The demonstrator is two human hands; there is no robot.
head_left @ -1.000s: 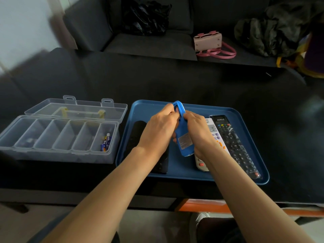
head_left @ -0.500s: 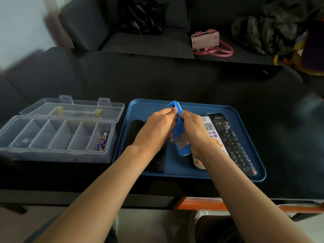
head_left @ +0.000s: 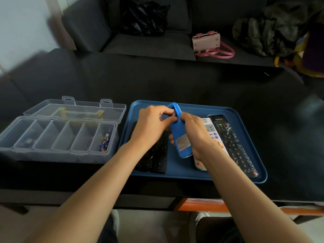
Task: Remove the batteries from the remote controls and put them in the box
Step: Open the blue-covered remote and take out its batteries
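Both hands hold a blue-cased remote back side up, above the blue tray. My right hand grips its right side. My left hand pinches its upper end, where the blue cover is peeled up into a loop. A white remote and a black remote lie in the tray to the right, and two black remotes to the left, partly under my left arm. The clear compartment box stands open left of the tray, with batteries in its rightmost compartment.
The tray and box rest on a black table. Behind it is a dark sofa holding a black bag, a pink handbag and a heap of clothes. The table's front edge runs just below the tray.
My left thumb and fingers have shifted on the top of the blue remote, pulling the cover loop wider. The remote stays over the tray.
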